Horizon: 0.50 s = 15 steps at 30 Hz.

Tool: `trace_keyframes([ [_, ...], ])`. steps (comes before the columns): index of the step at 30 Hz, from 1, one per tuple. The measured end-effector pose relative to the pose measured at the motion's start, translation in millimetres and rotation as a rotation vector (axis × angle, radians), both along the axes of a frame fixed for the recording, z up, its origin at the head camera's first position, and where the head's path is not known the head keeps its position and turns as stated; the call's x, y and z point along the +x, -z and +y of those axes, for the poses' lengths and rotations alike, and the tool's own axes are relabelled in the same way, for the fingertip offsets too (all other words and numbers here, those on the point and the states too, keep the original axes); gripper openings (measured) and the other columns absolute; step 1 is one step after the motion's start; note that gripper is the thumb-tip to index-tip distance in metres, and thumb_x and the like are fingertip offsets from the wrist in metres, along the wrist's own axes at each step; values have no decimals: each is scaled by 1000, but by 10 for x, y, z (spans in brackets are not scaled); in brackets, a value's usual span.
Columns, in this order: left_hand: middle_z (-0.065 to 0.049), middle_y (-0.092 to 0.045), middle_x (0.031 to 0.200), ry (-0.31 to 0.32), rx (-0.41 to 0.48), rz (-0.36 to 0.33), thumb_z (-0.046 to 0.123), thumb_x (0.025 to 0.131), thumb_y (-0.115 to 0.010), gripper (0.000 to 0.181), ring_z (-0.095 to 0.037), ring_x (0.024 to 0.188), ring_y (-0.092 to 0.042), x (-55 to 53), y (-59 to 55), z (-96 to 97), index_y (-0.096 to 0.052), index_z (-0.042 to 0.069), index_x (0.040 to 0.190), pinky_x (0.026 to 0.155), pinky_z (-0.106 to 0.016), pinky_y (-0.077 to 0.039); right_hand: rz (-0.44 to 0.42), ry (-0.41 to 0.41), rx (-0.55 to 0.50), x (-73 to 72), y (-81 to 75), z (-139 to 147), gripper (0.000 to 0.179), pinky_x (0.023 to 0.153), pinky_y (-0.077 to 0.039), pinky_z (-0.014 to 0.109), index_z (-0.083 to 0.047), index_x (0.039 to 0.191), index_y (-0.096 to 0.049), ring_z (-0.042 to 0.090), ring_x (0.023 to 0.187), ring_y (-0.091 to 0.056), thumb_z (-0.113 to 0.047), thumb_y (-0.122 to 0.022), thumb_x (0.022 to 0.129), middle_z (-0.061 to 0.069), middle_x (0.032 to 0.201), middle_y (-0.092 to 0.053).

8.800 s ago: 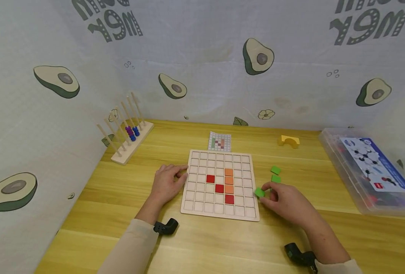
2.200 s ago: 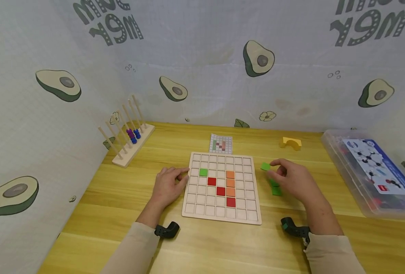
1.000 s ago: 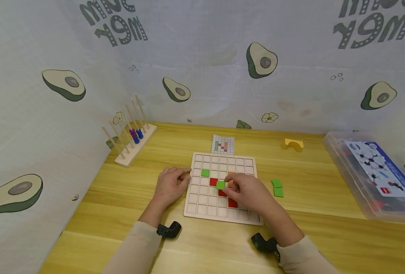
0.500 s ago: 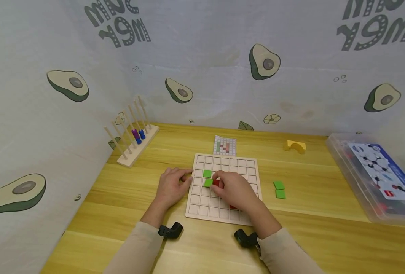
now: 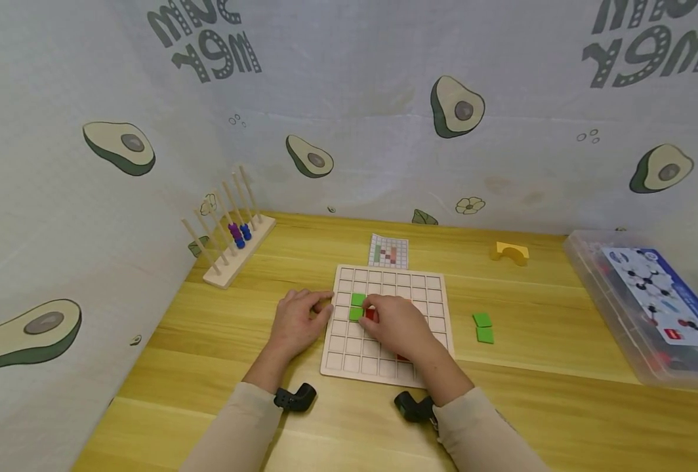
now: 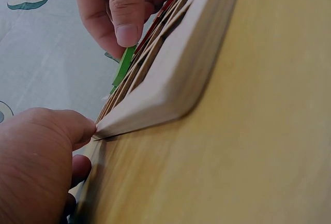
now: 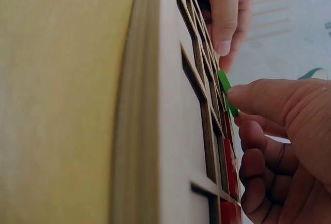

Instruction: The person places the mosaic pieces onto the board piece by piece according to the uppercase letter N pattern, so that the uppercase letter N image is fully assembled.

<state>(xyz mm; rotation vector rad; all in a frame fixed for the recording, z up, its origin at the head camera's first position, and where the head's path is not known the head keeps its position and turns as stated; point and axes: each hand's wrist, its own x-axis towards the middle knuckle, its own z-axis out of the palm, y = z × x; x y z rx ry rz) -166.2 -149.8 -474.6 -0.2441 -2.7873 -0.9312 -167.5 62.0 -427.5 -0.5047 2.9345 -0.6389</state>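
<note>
A wooden grid board (image 5: 349, 344) lies in front of me in the head view. Between thumb and fingertips, my right hand (image 5: 401, 324) pinches a green square tile (image 5: 355, 314) at a cell in its left part. In the right wrist view that green tile (image 7: 225, 87) is tilted against the grid. Directly behind it another green tile (image 5: 357, 299) sits in a cell. Red tiles (image 5: 370, 314) and an orange one are partly covered by my right hand. My left hand (image 5: 294, 324) touches the board's left edge with relaxed fingers.
Two loose green tiles (image 5: 482, 320) lie right of the board. A printed pattern card (image 5: 388, 252) is behind it. A peg rack with beads (image 5: 231, 262) stands at back left, a yellow arch block (image 5: 511, 250) at back right, and a clear plastic case (image 5: 597, 314) far right.
One green tile was put in the grid earlier. My right hand then picked up another from the right and carried it left to the cell in front of that one. My left hand stays put.
</note>
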Motion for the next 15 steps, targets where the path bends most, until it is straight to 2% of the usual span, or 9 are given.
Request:
trace_keyframes([
  [4,8,-62,81,1,0,-1,30,97,-69,28,-14,81,-46,1,-2,2,-75,23,123,77,-31,-32,-3,3,22,-7,2,-14,26,70,-52,35,-17,112,-74,14,78,-61,-34,-76,91,1,95,-74],
  [15,8,-62,81,3,-1,-4,29,97,-69,28,-15,82,-47,5,-15,2,-75,22,123,78,-32,-33,-13,3,7,-22,-25,-20,23,73,-54,38,-17,110,-75,15,79,-64,-31,-75,92,3,98,-76],
])
